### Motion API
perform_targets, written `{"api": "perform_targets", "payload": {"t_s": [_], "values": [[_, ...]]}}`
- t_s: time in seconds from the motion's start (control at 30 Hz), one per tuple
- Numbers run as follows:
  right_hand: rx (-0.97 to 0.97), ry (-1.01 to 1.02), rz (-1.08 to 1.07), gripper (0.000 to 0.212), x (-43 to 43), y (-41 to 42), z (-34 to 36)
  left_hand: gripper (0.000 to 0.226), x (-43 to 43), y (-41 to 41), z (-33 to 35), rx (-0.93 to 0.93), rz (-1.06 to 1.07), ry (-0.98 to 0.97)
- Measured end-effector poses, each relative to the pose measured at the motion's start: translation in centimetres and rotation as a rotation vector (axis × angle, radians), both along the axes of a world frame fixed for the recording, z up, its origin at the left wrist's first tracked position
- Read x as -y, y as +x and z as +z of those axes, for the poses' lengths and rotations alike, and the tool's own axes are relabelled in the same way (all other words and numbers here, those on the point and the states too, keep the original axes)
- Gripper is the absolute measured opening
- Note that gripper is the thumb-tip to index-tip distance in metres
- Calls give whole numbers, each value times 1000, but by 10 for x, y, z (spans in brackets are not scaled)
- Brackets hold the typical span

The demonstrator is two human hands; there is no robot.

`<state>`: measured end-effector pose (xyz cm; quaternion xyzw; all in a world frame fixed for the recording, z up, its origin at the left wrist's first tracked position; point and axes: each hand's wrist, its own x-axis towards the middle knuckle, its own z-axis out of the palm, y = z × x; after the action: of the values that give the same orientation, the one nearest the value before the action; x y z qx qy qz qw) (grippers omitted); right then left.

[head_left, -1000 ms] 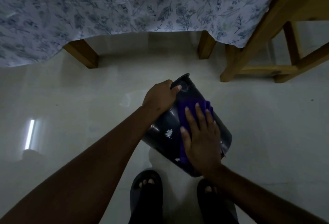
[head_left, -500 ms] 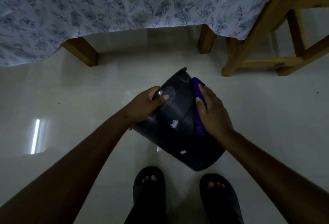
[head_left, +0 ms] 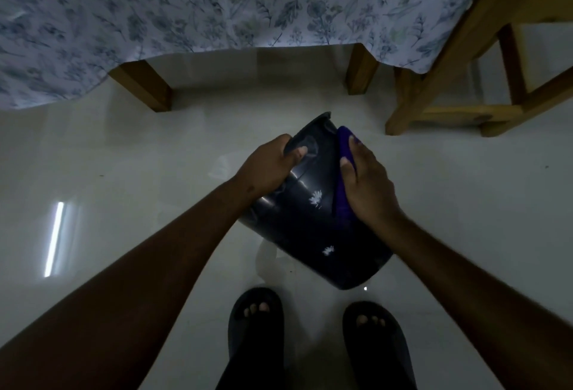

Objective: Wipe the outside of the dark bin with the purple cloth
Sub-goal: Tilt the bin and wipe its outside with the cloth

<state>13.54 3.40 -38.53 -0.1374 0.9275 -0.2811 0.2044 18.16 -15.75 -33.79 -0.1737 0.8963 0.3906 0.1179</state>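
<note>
The dark bin, marked with small white flower prints, is tilted above the pale floor with its bottom toward me and its rim pointing away. My left hand grips the bin's upper left side near the rim. My right hand presses the purple cloth flat against the bin's right side. Most of the cloth is hidden under my palm; only a strip shows along my thumb and fingertips.
A table draped in a floral cloth stands ahead, with wooden legs reaching the floor. A wooden chair frame sits at the right. My feet in dark sandals stand just below the bin on the glossy floor.
My right hand slid the cloth from the bin's top face round to its right side. My left hand shifted down from the rim onto the upper left wall, and the bin turned slightly.
</note>
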Motion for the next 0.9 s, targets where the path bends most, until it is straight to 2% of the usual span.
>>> {"api": "perform_targets", "payload": {"t_s": [0.1,0.2,0.33,0.4,0.53,0.6,0.7,0.83,0.9], "values": [[-219,143,184,60,-9,68,6,21,0,1,-2,31,21,32],[-296,175,269,61,-13,82,4,23,-3,-4,1,31,-1,73],[-172,91,118,58,1,19,3,24,-6,-14,3,45,6,46],[-120,65,87,57,0,17,3,24,-6,-11,0,58,34,10],[-238,135,198,59,-17,73,2,26,-8,-13,-5,68,72,-59],[-265,130,217,60,-24,82,0,24,-9,-18,-1,57,71,-21],[-291,118,150,58,-26,50,0,20,-5,-9,7,-1,65,97],[-107,43,-39,54,-16,2,0,22,-6,13,2,-60,57,68],[-130,61,-70,56,-10,8,1,20,-8,6,0,-68,65,46]]}}
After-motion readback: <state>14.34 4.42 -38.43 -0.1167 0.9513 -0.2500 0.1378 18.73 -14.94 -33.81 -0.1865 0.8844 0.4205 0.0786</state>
